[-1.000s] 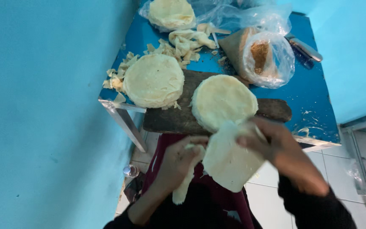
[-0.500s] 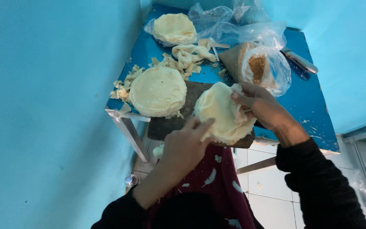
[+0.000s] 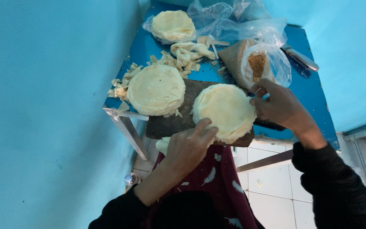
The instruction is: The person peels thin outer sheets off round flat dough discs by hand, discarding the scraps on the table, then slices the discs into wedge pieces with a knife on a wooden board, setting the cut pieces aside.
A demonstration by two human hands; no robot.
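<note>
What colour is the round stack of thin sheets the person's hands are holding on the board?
Pale creamy yellow stack, seen best in the head view.
</note>
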